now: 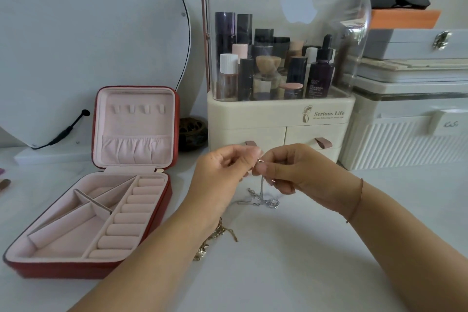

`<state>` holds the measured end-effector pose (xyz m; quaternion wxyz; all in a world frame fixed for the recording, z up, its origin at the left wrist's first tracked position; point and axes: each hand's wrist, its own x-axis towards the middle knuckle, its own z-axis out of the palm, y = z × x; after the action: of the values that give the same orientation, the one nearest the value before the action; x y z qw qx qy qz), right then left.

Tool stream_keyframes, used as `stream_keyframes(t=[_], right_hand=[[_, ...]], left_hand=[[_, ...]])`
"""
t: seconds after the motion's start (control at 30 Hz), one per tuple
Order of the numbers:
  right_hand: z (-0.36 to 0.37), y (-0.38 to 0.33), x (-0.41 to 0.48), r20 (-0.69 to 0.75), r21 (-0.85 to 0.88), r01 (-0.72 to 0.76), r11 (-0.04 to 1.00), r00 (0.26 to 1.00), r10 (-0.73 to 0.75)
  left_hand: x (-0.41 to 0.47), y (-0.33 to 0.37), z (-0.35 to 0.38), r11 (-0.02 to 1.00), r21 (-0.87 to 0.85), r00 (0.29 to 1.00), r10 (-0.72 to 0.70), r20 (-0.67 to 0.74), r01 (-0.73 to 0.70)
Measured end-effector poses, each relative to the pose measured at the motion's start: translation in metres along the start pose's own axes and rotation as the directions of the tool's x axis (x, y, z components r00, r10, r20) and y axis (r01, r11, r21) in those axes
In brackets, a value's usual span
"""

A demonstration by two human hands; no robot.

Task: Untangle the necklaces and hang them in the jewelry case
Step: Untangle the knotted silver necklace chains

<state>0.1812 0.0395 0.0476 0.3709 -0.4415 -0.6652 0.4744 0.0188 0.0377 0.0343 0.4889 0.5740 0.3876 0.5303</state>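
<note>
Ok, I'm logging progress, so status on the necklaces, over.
Left hand, right hand pinch silver necklace, tail heaped on table. Gold necklace loose by left forearm. Jewelry case open, hooks bare. Nothing blocking.

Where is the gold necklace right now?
Head view: the gold necklace lies on the white table, partly hidden under the left forearm, just right of the open red jewelry case.

Plainly a home vanity corner. Marked as such by a clear-domed cosmetics organiser (278, 114) packed with bottles (320, 76) and a makeup sponge (268, 62) on a white bench (304, 273), by a rounded mirror (76, 33) at the wall on the left, by an open red jewelry case (136, 121) lined in pink, and by stacked white storage boxes (405, 139) on the right.
</note>
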Motion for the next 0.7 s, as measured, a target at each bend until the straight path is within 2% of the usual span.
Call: stream_keyframes(t=[0.07,0.13,0.2,0.27,0.4,0.6,0.7], right_hand=[[-0.0023,-0.0028,-0.001,0.007,0.124,-0.009,0.992,1.0,0.008],[-0.0055,-0.0049,-0.0023,0.023,0.223,-0.014,0.975,1.0,0.009],[-0.0081,-0.0058,-0.0026,0.03,0.28,-0.019,0.96,0.999,0.011],[-0.0088,-0.0058,-0.0024,0.028,0.299,-0.026,0.954,0.999,0.018],[-0.0075,-0.0049,-0.0018,0.01,0.263,-0.011,0.965,1.0,0.009],[-0.0069,-0.0023,0.0009,-0.155,0.097,0.069,0.993,0.986,-0.054],[-0.0075,-0.0022,0.0013,-0.166,0.09,0.093,0.992,0.983,-0.077]], left_hand=[[0.0018,-0.002,-0.0003,0.997,-0.023,0.996,-0.076,0.036,0.077],[0.0008,-0.0028,0.0011,0.989,-0.029,0.981,-0.142,0.133,0.147],[-0.001,-0.0029,0.0027,0.984,-0.01,0.963,-0.174,0.206,0.18],[-0.002,-0.0026,0.0028,0.98,-0.012,0.957,-0.19,0.218,0.197],[0.0002,-0.0049,0.0002,0.972,-0.047,0.958,-0.22,0.185,0.232],[0.002,-0.0071,-0.0018,0.967,-0.024,0.957,-0.247,0.15,0.253],[0.0022,-0.0065,-0.0015,0.961,-0.064,0.955,-0.256,0.152,0.268]])
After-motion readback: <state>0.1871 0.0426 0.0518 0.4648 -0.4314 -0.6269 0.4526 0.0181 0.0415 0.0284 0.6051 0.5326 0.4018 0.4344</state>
